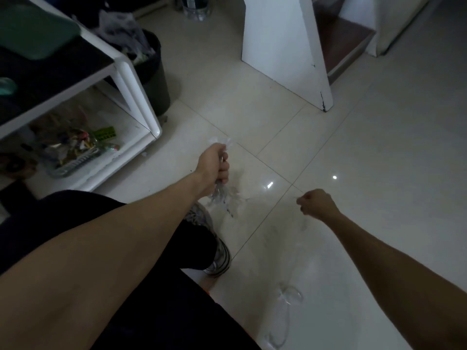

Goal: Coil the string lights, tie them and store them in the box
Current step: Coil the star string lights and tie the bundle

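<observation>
Left hand (214, 165) is clenched around a bunched coil of string lights (222, 193), clear glassy bits poking out above and below the fist, held over the glossy pale tiled floor (353, 152). Right hand (316, 204) is curled into a fist to the right, seemingly pinching a thin strand, though it's too fine to be sure. More clear wire (285, 311) lies looped on the near tiles. White table (136, 92) far left, round dark bin (156, 72) behind it.
</observation>
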`<state>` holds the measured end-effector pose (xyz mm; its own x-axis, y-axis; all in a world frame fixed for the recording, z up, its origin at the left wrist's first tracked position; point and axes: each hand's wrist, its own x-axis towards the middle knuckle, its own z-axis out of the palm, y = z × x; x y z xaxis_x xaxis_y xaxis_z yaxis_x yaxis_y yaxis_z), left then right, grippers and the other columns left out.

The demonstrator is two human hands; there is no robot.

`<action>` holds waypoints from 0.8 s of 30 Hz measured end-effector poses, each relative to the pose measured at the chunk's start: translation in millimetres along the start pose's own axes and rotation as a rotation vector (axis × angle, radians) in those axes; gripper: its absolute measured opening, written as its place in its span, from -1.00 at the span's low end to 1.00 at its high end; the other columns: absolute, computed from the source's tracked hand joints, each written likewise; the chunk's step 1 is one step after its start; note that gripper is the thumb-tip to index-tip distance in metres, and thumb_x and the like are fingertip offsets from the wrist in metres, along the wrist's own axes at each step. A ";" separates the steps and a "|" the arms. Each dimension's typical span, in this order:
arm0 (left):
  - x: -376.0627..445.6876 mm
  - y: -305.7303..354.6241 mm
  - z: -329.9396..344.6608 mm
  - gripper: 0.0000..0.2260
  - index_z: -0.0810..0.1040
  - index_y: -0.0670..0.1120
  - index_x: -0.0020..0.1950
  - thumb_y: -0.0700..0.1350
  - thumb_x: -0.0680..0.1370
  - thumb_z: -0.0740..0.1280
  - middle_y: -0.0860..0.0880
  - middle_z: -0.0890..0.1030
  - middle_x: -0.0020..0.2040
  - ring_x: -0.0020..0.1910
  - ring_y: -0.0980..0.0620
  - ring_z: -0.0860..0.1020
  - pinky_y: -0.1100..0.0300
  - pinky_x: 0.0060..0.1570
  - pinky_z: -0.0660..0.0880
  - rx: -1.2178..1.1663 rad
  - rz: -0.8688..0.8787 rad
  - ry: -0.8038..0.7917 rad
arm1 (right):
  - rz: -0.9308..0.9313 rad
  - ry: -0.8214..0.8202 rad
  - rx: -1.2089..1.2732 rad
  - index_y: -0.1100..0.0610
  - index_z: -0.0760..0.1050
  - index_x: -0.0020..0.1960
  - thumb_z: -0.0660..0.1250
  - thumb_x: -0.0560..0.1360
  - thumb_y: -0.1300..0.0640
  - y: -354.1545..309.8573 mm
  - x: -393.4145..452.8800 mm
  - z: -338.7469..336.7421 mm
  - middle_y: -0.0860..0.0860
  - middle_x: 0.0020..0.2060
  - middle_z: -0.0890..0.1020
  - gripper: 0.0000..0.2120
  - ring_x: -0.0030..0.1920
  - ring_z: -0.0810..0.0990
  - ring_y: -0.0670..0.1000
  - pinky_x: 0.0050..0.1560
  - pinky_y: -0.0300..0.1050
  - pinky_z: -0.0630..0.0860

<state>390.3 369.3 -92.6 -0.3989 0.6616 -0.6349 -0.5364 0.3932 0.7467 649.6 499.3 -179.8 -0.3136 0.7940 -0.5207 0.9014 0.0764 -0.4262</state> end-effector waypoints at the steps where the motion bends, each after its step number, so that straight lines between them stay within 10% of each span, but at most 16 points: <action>1: -0.9 10.6 -5.8 -0.70 0.27 -0.02 -0.30 -0.04 0.64 0.08 0.04 0.21 -0.53 -0.58 0.06 0.15 0.20 -0.47 0.16 -0.022 0.020 0.015 | 0.000 0.019 0.073 0.32 0.69 -0.12 0.39 0.54 0.13 -12.2 4.4 -8.9 0.22 -0.21 0.72 -0.76 -0.07 0.69 0.19 0.11 0.04 0.60; 6: -2.8 66.2 -38.0 -0.79 0.35 -0.08 -0.11 -0.15 0.70 0.06 -0.03 0.39 -0.41 -0.48 0.02 0.38 0.16 -0.40 0.44 -0.045 0.172 0.136 | -0.065 0.124 0.452 0.23 0.59 -0.28 0.43 0.52 0.16 -86.3 15.9 -48.1 0.09 -0.47 0.57 -0.77 -0.38 0.60 0.09 -0.06 0.07 0.63; 12: -18.7 134.2 -96.5 -0.73 0.33 -0.08 -0.23 -0.20 0.68 0.08 0.03 0.32 -0.54 -0.64 0.09 0.30 0.22 -0.51 0.35 -0.031 0.341 0.252 | -0.131 0.027 0.846 0.19 0.49 -0.11 0.26 0.61 0.25 -210.0 13.2 -87.8 0.01 -0.56 0.55 -0.88 -0.55 0.56 -0.03 -0.32 -0.13 0.56; 24: -64.7 190.7 -231.7 -0.74 0.36 -0.09 -0.16 -0.07 0.70 0.07 0.07 0.25 -0.55 -0.61 0.09 0.21 0.22 -0.52 0.32 -0.004 0.485 0.392 | -0.461 0.034 0.820 0.08 0.51 -0.10 0.35 0.59 0.17 -432.1 -5.4 -103.3 -0.01 -0.37 0.51 -0.91 -0.45 0.43 -0.08 -0.41 -0.21 0.39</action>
<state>141.5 253.5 45.0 -0.8407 0.4803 -0.2499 -0.2281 0.1044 0.9680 292.6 524.3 83.7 -0.5661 0.8097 -0.1547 0.1952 -0.0507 -0.9795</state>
